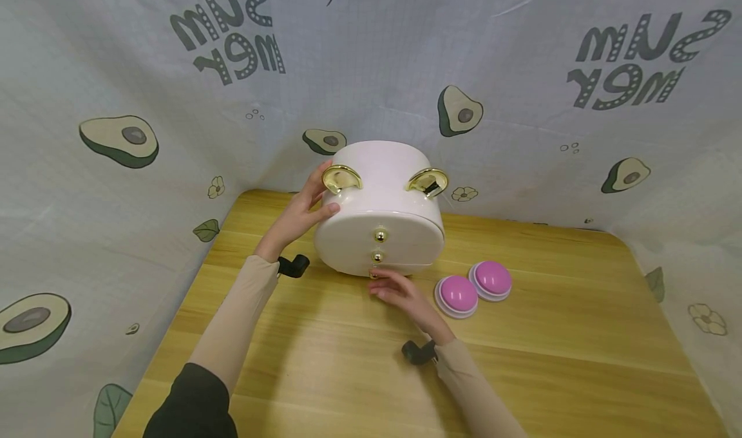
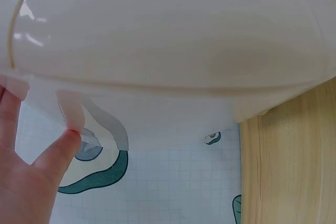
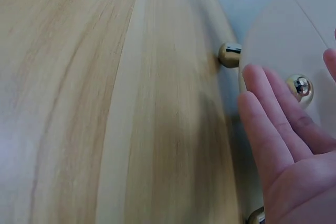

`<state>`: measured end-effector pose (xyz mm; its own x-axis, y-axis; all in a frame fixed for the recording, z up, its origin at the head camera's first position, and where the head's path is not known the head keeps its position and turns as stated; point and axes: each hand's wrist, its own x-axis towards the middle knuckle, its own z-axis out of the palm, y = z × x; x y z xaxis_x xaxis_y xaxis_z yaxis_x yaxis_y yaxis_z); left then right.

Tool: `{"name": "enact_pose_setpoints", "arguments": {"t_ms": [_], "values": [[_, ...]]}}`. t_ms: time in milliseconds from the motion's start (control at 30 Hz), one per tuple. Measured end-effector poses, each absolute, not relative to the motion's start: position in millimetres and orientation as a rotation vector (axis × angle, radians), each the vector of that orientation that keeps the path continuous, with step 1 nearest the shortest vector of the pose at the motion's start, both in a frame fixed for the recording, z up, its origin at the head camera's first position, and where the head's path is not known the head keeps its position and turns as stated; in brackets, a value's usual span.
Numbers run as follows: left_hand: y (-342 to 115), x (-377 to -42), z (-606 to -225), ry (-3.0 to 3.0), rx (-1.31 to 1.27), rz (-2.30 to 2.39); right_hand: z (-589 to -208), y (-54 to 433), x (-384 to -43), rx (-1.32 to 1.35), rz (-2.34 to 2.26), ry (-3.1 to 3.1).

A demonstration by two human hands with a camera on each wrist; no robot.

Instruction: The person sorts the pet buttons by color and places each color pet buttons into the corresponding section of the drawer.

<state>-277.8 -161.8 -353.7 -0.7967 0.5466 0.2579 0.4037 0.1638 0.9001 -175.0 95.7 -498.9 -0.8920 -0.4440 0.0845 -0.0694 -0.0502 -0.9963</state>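
A glossy white rounded box (image 1: 382, 193) with two gold ears and gold knobs down its front stands at the back of the wooden table. My left hand (image 1: 307, 209) rests on the box's left side, fingers spread behind the gold ear (image 1: 342, 178) and thumb near the front edge. In the left wrist view that hand (image 2: 31, 171) lies along the white shell. Low on the front, my right hand (image 1: 402, 296) has its fingertips by the lowest knob. The right wrist view shows its fingers (image 3: 270, 129) extended against the front, beside a gold knob (image 3: 300, 87).
Two pink push buttons (image 1: 459, 294) with white bases sit side by side to the right of the box. A light curtain (image 1: 377, 58) printed with avocados hangs close behind and around the wooden table (image 1: 551, 361). Gold ball feet (image 3: 230, 55) support the box.
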Motion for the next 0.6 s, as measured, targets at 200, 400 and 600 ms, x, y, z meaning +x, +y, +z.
{"name": "enact_pose_setpoints", "arguments": {"t_ms": [200,400,600], "values": [[-161.7,-277.8,-353.3,2.298,0.952,1.710,-502.4,90.8,-180.6,-0.543,-2.057,1.960],[-161.9,-277.0,-353.0,2.295,0.956,1.713,-503.8,87.2,-180.9,-0.545,-2.119,1.945],[-161.8,-278.8,-358.2,2.287,0.965,1.722,-504.6,85.8,-178.0,-0.477,-2.129,1.944]]}}
